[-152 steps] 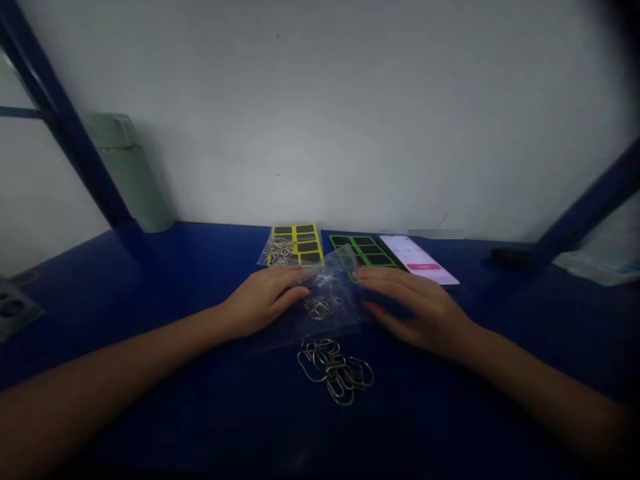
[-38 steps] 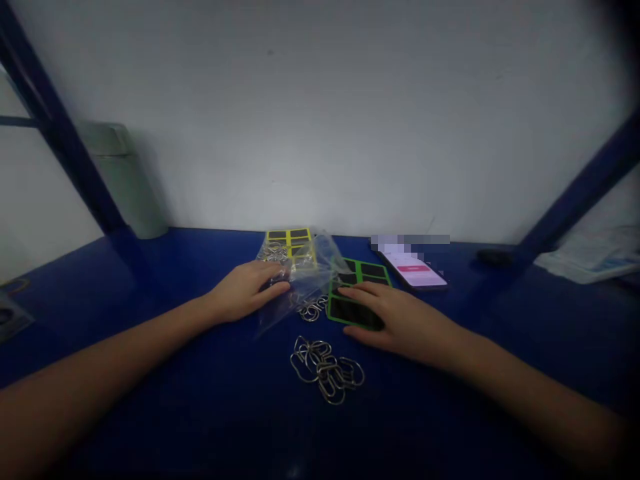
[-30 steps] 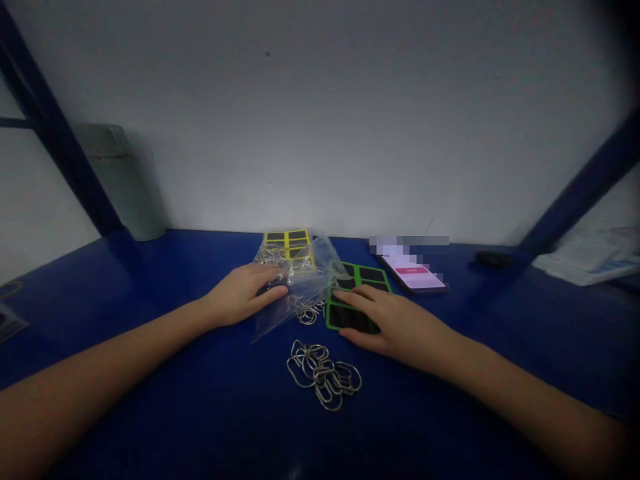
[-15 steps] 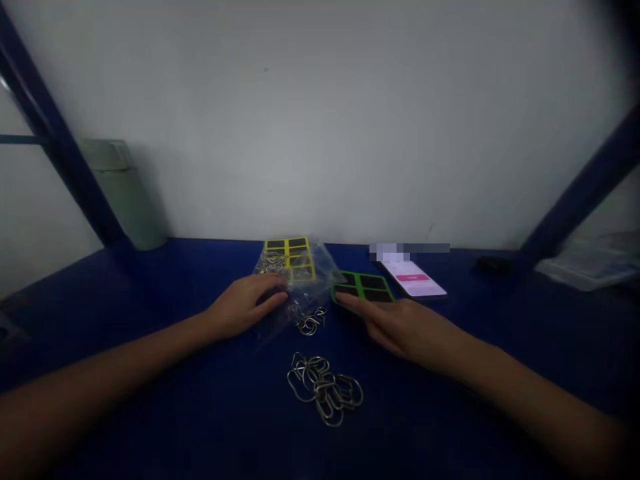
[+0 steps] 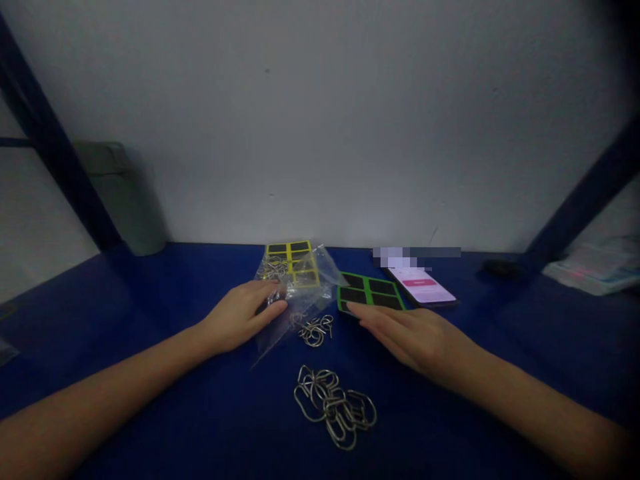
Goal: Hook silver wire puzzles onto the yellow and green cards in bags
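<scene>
My left hand [image 5: 240, 319] rests on the near corner of a clear plastic bag [image 5: 300, 293], thumb and fingers pressed on the film. The bag lies over a yellow-framed card of black squares [image 5: 293, 255] and some metal wire pieces. My right hand [image 5: 415, 333] lies flat with fingers stretched out, fingertips at the near edge of a green-framed card of black squares [image 5: 370, 295]. A small cluster of wire clips [image 5: 315, 330] sits between my hands. A larger pile of wire clips [image 5: 335, 405] lies nearer to me on the blue table [image 5: 150, 373].
A lit phone [image 5: 423, 287] lies beside the green card on its right. A pale green canister [image 5: 120, 197] stands at the back left by a blue frame post [image 5: 55, 147]. A white packet [image 5: 595, 270] sits far right. A white wall closes the back.
The green card slid back to the right under my right hand, which now only touches its near edge. My left hand stayed on the bag. The view tilted slightly.
</scene>
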`<state>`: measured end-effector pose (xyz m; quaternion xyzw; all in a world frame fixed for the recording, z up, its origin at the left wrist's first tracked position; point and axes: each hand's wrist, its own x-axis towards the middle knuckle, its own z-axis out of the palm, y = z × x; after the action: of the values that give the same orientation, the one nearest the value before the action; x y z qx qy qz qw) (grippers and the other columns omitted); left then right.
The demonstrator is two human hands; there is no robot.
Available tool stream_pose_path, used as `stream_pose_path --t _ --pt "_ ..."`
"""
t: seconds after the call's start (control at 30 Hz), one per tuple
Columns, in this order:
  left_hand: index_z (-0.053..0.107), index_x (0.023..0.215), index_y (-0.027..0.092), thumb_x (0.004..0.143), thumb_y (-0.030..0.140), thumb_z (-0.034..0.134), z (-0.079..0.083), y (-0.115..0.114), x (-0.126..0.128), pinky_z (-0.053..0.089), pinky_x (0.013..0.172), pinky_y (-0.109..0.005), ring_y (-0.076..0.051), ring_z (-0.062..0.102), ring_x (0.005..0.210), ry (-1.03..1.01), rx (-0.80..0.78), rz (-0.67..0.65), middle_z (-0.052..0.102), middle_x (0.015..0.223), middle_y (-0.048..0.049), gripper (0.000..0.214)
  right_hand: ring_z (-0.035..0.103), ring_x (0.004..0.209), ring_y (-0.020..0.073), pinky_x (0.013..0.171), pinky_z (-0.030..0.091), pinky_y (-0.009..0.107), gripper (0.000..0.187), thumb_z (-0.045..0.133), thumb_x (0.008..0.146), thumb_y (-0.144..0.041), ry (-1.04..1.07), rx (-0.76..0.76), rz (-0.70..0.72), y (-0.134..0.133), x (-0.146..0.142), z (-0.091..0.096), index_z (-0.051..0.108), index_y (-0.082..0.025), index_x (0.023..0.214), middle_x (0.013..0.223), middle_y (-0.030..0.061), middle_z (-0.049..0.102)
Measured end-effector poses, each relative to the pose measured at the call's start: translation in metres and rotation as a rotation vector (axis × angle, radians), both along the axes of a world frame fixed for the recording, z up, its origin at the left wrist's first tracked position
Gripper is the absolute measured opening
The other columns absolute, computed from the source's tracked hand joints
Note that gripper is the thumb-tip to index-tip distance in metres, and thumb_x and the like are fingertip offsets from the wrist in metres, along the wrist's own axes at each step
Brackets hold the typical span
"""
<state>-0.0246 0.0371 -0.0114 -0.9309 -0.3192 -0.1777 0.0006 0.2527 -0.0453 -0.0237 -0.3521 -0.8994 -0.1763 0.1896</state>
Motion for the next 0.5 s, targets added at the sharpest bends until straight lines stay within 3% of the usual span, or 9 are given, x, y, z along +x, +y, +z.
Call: stream_pose_path --t 0.13,0.33,0.5 --pt "0.049 0.109 0.017 0.09 0.037 0.029 -0.002 0.001 -0.002 0.039 0.088 -0.033 -0.018 0.051 0.102 0.006 0.007 -0.003 0.055 0.112 -0.0067 0.034 0.06 0.089 0.0188 0.069 0.053 0.034 0.049 0.035 0.079 -0.008 -0.024 -0.099 -0.017 -0.003 -0.006 0.005 0.035 -0.018 0.128 0.112 0.008 0.058" --pt "0.048 0.11 0.017 0.09 0.037 0.029 -0.004 0.0 -0.001 0.04 0.087 -0.034 -0.019 0.051 0.101 0.03 0.004 0.004 0.055 0.112 -0.0072 0.035 0.059 0.085 0.0193 0.071 0.051 0.034 0.066 0.042 0.066 -0.003 0.064 -0.297 -0.125 -0.006 -0.006 0.009 0.035 -0.021 0.128 0.098 0.0066 0.063" --pt "0.048 0.11 0.016 0.09 0.038 0.027 -0.004 -0.003 0.0 0.039 0.088 -0.034 -0.019 0.05 0.102 0.048 -0.001 0.023 0.054 0.113 -0.0075 0.036 0.047 0.11 0.0222 0.088 0.043 0.039 0.062 0.046 0.065 -0.006 0.047 -0.513 -0.155 -0.007 0.012 0.017 0.043 -0.032 0.121 0.125 0.0034 0.046"
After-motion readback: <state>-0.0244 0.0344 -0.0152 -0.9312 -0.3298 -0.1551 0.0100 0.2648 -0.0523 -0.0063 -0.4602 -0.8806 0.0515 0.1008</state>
